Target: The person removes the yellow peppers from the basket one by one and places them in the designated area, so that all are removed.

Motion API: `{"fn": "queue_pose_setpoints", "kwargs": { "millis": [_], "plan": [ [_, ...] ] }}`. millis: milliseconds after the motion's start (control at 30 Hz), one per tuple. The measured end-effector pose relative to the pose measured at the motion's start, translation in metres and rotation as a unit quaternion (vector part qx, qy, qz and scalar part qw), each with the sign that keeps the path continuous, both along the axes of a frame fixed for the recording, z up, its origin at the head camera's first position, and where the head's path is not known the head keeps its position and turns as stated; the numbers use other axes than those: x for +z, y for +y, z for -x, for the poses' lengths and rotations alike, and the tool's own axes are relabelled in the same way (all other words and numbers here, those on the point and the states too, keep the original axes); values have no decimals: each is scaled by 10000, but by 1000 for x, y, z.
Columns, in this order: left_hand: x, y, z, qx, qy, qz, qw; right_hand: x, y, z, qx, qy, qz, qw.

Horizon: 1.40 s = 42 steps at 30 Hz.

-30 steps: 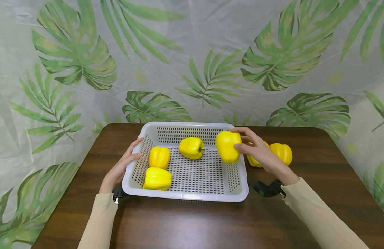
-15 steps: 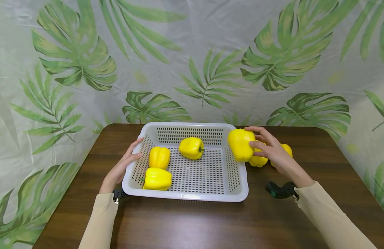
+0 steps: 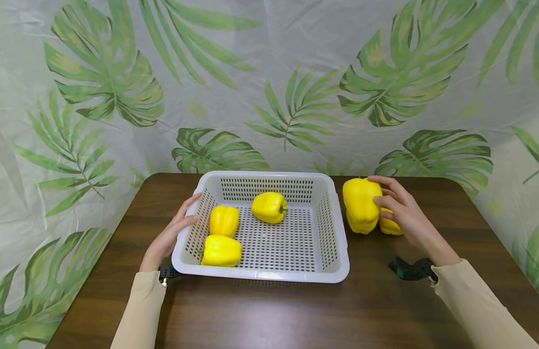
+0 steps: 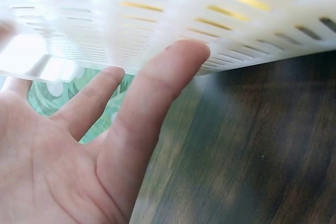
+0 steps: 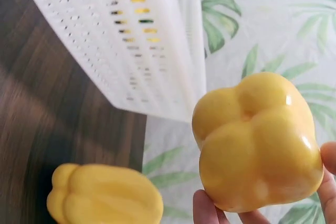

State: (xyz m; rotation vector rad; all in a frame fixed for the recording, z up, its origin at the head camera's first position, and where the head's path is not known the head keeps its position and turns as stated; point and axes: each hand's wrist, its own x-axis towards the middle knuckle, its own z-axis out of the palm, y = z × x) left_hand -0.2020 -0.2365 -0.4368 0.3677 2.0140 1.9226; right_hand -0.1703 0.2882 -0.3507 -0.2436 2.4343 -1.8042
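My right hand (image 3: 402, 208) grips a yellow bell pepper (image 3: 361, 198) and holds it above the table, just right of the basket. The right wrist view shows this bell pepper's lobed bottom (image 5: 252, 145), with fingertips around it. Fingers fairly straight, my left hand (image 3: 170, 232) rests against the outer left wall of a white perforated plastic basket (image 3: 260, 275); the left wrist view shows its thumb (image 4: 157, 82) touching that wall. Inside the basket lie three yellow bell peppers: one at the back (image 3: 268, 207), one at the left (image 3: 224, 220), one at the front left (image 3: 221, 251).
On the dark wooden table (image 3: 269, 315), right of the basket, lie a yellow bell pepper (image 3: 362, 229), mostly hidden beneath the held one, and another (image 3: 389, 225) partly behind the right hand. A leaf-patterned cloth (image 3: 295, 72) hangs behind the table.
My right hand has carried the bell pepper rightward, from over the basket's right side to outside its right rim. The left hand, basket and three peppers inside stay put.
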Motion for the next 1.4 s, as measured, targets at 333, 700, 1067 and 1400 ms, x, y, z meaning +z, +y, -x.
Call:
{"fn": "queue_pose_setpoints", "kwargs": {
  "millis": [333,700,1067,1400],
  "plan": [
    [0,0,1,4,-11,-34,10000,-7,23,1,-290,123,119,9994],
    [0,0,2,-16,51,-13,10000,-18,48,-2,-618,262,1006,9927],
    [-1,0,0,-13,-2,-28,10000,-29,74,-5,-976,298,1551,9826],
    [0,0,-1,-1,22,-14,10000,-38,97,-7,-1522,418,1748,9719]
  ]
}}
